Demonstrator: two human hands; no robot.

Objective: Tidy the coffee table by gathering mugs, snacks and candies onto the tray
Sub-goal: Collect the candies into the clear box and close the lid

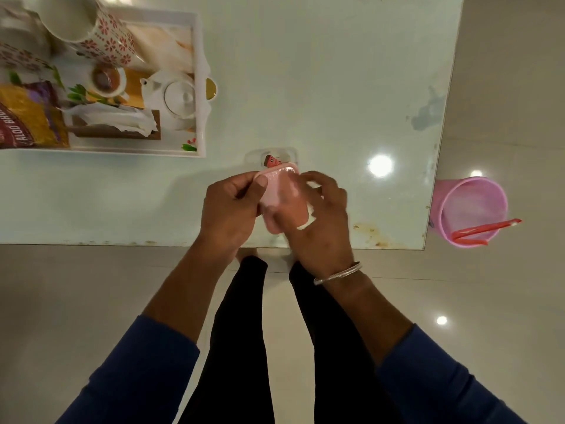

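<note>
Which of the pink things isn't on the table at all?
The pink bin, standing on the floor past the table's right edge; the pink lid is held in both hands over the table.

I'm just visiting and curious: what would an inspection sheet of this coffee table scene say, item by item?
Surface: pale glossy table, stained near its right and front edges.
Job's things: white tray at the left holds floral mugs, a snack packet, a tissue; a small clear container with a red candy sits by the hands.
Clutter: nothing seen.
Grippers: left hand and right hand both grip a pink lid.
Cables: nothing seen.
Surroundings: pink bin on the tiled floor, right of the table.
</note>
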